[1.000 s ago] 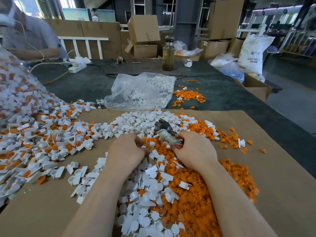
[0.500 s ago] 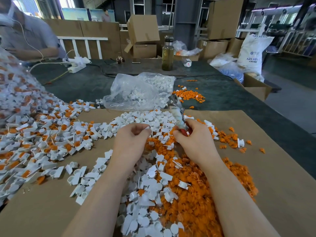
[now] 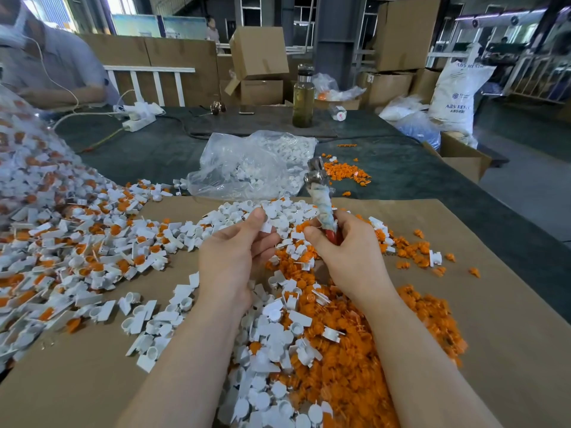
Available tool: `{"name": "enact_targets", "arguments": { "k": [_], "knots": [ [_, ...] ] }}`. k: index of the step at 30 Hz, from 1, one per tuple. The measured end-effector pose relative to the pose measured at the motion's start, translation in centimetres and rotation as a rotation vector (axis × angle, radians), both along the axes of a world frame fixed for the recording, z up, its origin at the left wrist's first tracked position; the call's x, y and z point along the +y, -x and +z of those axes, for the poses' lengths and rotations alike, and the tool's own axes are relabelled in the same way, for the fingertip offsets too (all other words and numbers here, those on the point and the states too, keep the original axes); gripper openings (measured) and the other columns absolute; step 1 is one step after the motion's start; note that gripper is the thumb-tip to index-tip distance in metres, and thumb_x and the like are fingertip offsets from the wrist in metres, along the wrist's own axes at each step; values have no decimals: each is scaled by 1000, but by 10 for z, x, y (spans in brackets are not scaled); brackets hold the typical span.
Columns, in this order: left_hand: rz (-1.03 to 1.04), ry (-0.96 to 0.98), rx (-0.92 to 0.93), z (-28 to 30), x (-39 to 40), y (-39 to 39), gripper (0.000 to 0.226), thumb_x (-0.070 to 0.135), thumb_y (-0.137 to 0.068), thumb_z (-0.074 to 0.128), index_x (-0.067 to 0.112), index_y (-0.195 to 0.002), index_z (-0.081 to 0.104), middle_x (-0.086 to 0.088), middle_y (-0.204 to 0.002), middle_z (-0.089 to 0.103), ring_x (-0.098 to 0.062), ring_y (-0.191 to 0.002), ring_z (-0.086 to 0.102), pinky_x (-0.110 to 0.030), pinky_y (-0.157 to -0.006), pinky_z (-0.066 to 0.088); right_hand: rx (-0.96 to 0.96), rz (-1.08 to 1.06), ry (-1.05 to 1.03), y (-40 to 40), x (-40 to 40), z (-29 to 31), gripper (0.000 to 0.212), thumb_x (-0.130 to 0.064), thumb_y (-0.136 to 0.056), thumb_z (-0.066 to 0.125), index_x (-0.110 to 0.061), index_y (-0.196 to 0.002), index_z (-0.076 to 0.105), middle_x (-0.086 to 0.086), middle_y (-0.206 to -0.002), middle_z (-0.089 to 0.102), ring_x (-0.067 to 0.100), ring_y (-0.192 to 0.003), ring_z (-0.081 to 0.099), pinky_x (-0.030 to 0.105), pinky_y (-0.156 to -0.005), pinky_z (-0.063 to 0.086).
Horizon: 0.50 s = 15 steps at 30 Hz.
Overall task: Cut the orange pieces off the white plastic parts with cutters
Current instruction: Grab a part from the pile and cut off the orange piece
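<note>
Far to the left of your left grip, a heap of uncut white plastic parts with their orange pieces attached spreads over the brown cardboard sheet that covers this end of the tabletop, and a clear bag of the same parts rises at the far left edge. Nearer that grip, on its left and below it, lie scattered white parts that show no orange.

Your left grip is raised above the pile and pinches one small white part between thumb and forefinger, the other fingers loosely curled beneath it. Beyond it, farther up the tabletop, lies a crumpled clear plastic bag with white parts inside.

Just to the right, your right grip is clenched around the red handles of the cutters, which stand nearly upright with the metal head at the top and a wrap of pale cloth or tape around the shaft. The cutter head is well above the pinched part and does not touch it; whether the blades are parted I cannot tell.

Below and between both wrists lies a mixed mound of white parts and cut orange pieces, mostly orange under your right forearm. Right of the right grip, loose orange pieces trail across the cardboard, and a smaller orange pile lies on the dark tabletop beyond the cutter head.
</note>
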<state>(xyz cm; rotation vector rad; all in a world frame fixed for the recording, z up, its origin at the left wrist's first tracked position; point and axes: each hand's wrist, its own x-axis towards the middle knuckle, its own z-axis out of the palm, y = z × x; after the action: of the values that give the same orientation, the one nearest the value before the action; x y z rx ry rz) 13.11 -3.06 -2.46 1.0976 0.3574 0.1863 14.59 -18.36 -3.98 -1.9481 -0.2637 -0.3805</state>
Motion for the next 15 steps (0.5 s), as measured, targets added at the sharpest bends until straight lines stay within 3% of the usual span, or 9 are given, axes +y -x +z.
{"name": "enact_targets", "arguments": {
  "k": [5,10,15],
  "knots": [
    [-14,-42,-38,-1,-2,1,20,22,-76,81,8,-86,72,-5,-70,75,-11,-61,72,-19,-54,57,-71,-19,-7,3,4,1,17,-27,-91,67,-35,-82,55,-36,-66,57,-10,-64,56,6,-55,41],
    [-95,-149,-98,-3,-8,2,13,5,-80,79,8,-91,74,-9,-78,76,-17,-70,74,-20,-62,57,-100,-68,-25,3,6,0,9,-29,-90,68,-28,-86,60,-29,-66,59,-3,-60,55,11,-53,41],
    [-90,-256,-96,-3,-14,3,13,4,-78,80,11,-86,72,-6,-71,75,-18,-70,75,-19,-61,57,-123,-114,-38,4,8,0,13,-30,-89,69,-35,-84,58,-27,-68,61,-2,-58,55,13,-52,42]
  ]
}}
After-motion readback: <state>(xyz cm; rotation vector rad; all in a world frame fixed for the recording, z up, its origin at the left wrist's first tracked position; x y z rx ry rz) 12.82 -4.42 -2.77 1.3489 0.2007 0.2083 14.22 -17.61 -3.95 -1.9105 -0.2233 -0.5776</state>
